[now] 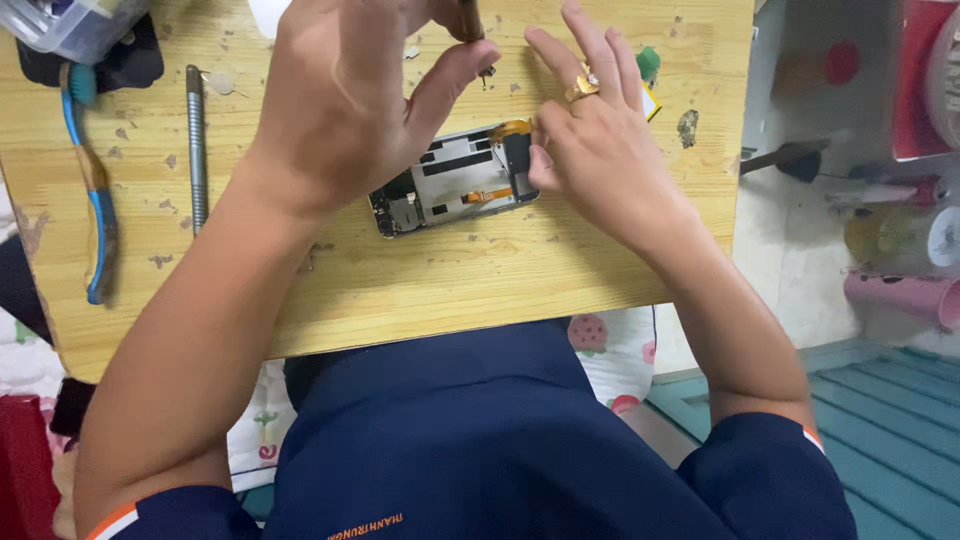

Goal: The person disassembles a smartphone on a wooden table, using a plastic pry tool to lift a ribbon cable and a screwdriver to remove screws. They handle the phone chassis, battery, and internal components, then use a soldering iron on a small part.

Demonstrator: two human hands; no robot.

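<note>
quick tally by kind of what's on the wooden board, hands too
hands: 2, the left hand and the right hand
opened phone: 1
thin tool in the left hand: 1
blue toothbrush: 1
metal rod: 1
clear plastic box: 1
total: 7

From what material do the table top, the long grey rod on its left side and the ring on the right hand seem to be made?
Table top: pale wood or wood-look laminate, matt, with grain lines and chipped, stained spots.
Long grey rod: probably metal, dull silver with a ribbed surface.
Ring on the right hand: gold-coloured metal, shiny, with a small pale stone.
</note>
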